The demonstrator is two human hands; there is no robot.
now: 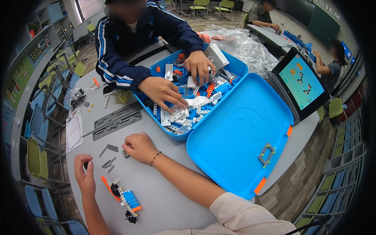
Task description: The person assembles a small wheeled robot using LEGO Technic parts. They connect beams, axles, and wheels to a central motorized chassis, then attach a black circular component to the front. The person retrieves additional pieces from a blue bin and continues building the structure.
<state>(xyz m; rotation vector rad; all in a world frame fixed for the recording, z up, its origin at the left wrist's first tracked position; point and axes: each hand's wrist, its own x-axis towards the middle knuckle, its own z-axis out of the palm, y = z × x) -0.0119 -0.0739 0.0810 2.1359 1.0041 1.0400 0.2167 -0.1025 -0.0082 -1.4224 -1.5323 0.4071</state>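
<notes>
At the lower left of the table, my left hand (83,173) is closed around a small black piece (86,165), mostly covered by the fingers. My right hand (140,147) rests on the table with curled fingers, gripping a small dark grey piece (125,154). Loose grey axles (111,148) lie between the two hands. Nearer to me stands a small building-brick model (127,199) with an orange beam, black wheels and a blue block. Beyond my right hand, another person's two hands (166,94) reach into a blue bin (184,137) of white, blue and orange building pieces.
The bin's blue lid (250,117) lies to the right, bearing a grey beam frame (267,155). A laptop (300,82) stands beyond it. Clear plastic wrap (246,45) is heaped at the back. Left of the bin lie a grey tray of axles (117,122) and paper sheets (74,130).
</notes>
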